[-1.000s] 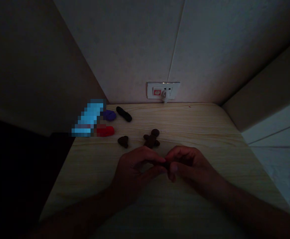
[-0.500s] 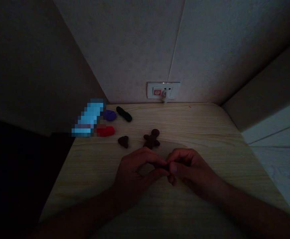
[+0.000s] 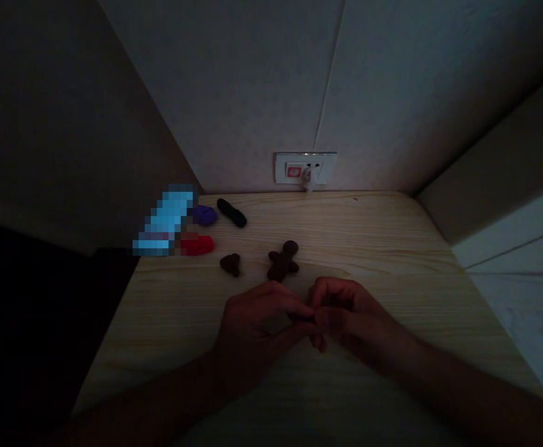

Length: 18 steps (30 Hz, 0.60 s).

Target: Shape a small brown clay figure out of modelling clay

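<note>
My left hand (image 3: 257, 329) and my right hand (image 3: 353, 320) meet above the table, thumbs and fingertips pinched together. Between them is a small dark piece of modelling clay, almost wholly covered by the fingers. Just beyond my left hand lies a brown clay figure (image 3: 281, 264) with a round head, a body and two stubby arms. To its left sits a brown lump of clay (image 3: 230, 265).
Farther back on the wooden table (image 3: 392, 236) lie a red clay piece (image 3: 199, 245), a purple clay piece (image 3: 205, 215) and a dark clay roll (image 3: 232, 213). A blurred-out bright object (image 3: 164, 220) is at the left edge. A wall socket (image 3: 305, 167) holds a plug.
The fingertips have closed in and shifted slightly, so the dark piece between them shows less. The clay pieces on the table have stayed put.
</note>
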Motion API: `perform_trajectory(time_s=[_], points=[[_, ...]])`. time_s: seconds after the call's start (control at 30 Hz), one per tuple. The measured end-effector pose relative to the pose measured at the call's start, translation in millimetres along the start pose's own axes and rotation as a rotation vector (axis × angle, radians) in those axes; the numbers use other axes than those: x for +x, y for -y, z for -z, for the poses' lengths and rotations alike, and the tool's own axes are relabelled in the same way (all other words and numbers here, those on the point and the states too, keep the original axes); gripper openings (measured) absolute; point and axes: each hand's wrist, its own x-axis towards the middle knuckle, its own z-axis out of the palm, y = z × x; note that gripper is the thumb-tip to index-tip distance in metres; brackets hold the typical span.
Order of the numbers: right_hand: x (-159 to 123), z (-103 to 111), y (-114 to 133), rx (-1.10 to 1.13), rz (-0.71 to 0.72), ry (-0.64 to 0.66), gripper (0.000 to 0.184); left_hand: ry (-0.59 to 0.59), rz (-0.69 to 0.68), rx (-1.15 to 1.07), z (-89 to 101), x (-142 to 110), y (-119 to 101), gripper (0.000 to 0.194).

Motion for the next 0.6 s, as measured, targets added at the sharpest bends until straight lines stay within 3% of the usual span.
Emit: perform_trajectory(time_s=[0.1, 0.33, 0.6], points=[[-0.5, -0.5, 1.2, 0.089, -0.039, 0.025, 0.008, -0.018, 0.038, 0.018, -0.7, -1.3, -0.4, 0.017], [-0.1, 1.5, -0.2, 0.134, -0.080, 0.057, 0.008, 0.006, -0.017, -0.053, -4.2, -2.1, 0.7, 0.013], [-2.5, -0.5, -0.5, 0.020, 0.020, 0.007, 0.018, -0.020, 0.089, -0.036, -4.4, -1.1, 3.2, 0.011]])
